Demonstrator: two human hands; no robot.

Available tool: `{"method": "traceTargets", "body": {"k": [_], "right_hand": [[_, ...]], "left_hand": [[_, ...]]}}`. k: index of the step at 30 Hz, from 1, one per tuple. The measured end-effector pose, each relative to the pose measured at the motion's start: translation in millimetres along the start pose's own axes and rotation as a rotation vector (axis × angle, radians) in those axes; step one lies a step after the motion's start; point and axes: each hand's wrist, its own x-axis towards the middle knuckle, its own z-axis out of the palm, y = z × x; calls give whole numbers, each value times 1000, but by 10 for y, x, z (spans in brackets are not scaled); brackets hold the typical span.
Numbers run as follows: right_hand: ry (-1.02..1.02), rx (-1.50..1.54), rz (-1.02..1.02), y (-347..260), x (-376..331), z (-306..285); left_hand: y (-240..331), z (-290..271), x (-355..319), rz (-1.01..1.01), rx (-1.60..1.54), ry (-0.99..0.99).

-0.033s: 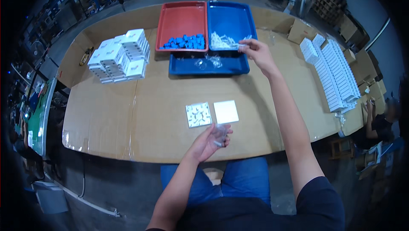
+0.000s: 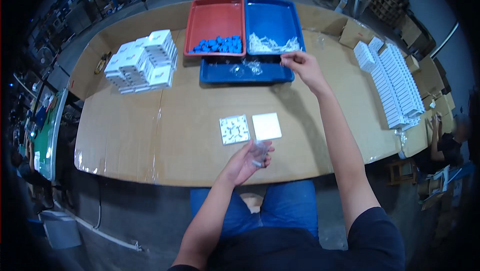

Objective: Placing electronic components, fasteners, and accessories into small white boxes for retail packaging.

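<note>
left hand [image 2: 246,161] cupped round our small clear plastic bag [image 2: 260,150] near table [image 2: 190,116] edge | right hand [image 2: 301,66] fingers pinched together by blue tray [image 2: 272,21] | bag see-through, crinkled

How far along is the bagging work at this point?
Done: white boxes lie in rows at the right edge, though whether they are packed cannot be told. In hand: the left hand holds a small clear bag; the right hand reaches at the blue tray of clear pieces. Left: blue parts in the red tray and a stack of boxes.
</note>
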Motion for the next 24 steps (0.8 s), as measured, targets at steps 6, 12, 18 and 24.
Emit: {"method": "traceTargets", "body": {"k": [6,12,18,24], "right_hand": [[-191,-6,150,137,-1349,426],[-320,-37,173,-88,-1723,653],[-484,-145,13,-117,-1675,624],[-686,-174,53,72,-1574,681]], "left_hand": [[19,7,18,18,14,-12],[-24,-12,-17,1,21,-40],[-42,-7,-39,-15,72,-74],[-53,-28,-20,-5,133,-74]]}}
